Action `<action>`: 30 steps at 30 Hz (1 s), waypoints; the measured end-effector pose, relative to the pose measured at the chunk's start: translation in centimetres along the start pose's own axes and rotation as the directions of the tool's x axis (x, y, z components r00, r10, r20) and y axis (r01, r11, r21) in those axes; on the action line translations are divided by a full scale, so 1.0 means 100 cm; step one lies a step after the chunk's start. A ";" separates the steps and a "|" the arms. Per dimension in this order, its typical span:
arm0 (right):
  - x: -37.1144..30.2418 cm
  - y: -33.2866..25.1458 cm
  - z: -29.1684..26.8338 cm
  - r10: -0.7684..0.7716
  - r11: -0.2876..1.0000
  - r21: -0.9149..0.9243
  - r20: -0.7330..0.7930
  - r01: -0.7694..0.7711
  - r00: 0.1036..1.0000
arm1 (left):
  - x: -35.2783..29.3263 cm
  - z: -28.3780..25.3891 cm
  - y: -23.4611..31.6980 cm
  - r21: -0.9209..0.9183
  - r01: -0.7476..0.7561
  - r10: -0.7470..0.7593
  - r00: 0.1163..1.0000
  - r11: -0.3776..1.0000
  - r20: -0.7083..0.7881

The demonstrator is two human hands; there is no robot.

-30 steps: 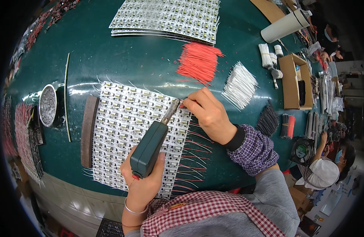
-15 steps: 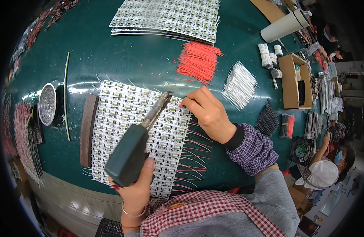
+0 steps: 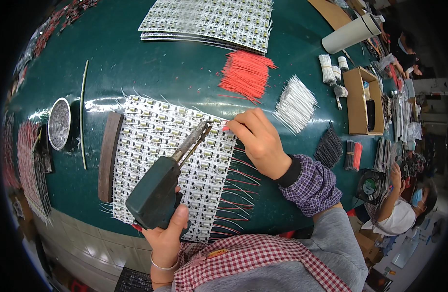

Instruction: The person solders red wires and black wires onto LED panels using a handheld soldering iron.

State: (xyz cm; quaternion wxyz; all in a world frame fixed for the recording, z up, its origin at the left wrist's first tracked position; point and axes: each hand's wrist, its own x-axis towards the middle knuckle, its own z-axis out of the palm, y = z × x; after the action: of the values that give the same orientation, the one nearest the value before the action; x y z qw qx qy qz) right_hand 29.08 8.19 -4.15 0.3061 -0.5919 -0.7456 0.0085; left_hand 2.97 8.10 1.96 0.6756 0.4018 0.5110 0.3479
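Note:
My left hand (image 3: 168, 233) is closed round the handle of a dark green soldering gun (image 3: 153, 192). Its long metal nozzle slants up to the right over a white circuit board panel (image 3: 146, 160) covered in rows of small parts. At the panel's upper right corner, my right hand (image 3: 260, 141) pinches a short red wire (image 3: 226, 128), its end at the board's edge. The gun's tip is to the left of these fingers, apart from them. Red and white wires (image 3: 241, 194) stick out along the panel's right edge.
Beyond the panel lie piles of red wires (image 3: 245, 75), white wires (image 3: 296, 104) and black wires (image 3: 329, 147). More panels (image 3: 204, 22) are stacked at the far side. A brown bar (image 3: 109, 158) borders the panel; a round metal dish (image 3: 59, 124) stands left. A co-worker (image 3: 394, 209) sits right.
The gun's tip has dipped slightly downward over the board, and its body has shifted a little left. My right hand keeps its pinch, moving only slightly. The co-worker's head and arm have moved.

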 end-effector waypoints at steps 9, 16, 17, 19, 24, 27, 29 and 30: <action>-0.009 -0.008 0.004 -0.004 0.999 0.051 0.014 0.003 1.000 | -0.003 -0.009 -0.030 0.253 -0.103 0.096 0.995 0.962 0.037; -0.008 -0.010 0.004 0.022 0.999 0.042 0.029 -0.023 0.999 | -0.004 -0.003 -0.025 0.272 -0.036 0.034 0.999 0.962 0.010; -0.008 -0.010 0.004 0.022 0.999 0.043 0.029 -0.023 0.999 | -0.004 -0.001 -0.023 0.307 -0.073 0.068 0.997 0.949 0.027; -0.008 -0.010 0.003 0.028 0.998 0.046 0.048 -0.030 0.998 | -0.002 -0.001 -0.022 0.340 -0.110 0.100 0.994 0.934 0.047; -0.007 -0.010 0.002 0.012 0.998 0.054 0.046 -0.015 0.999 | -0.001 0.001 -0.020 0.356 -0.140 0.109 0.989 0.924 0.105; -0.005 -0.012 0.003 0.000 0.999 0.045 0.046 -0.002 0.999 | 0.004 0.009 -0.019 0.328 -0.164 0.158 0.986 0.930 0.046; -0.005 -0.014 0.003 0.000 1.000 0.029 0.042 -0.001 0.999 | 0.003 0.011 -0.019 0.332 -0.166 0.161 0.986 0.929 0.042; -0.006 -0.014 0.004 0.008 1.000 0.008 0.030 -0.008 1.000 | 0.004 0.012 -0.019 0.336 -0.166 0.164 0.986 0.927 0.037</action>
State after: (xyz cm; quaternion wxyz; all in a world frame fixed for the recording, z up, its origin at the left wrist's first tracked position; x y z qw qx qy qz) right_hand 27.68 7.40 -4.19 0.2971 -0.5933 -0.7478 0.0217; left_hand 4.30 7.38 0.32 0.5671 0.5547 0.5246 0.3089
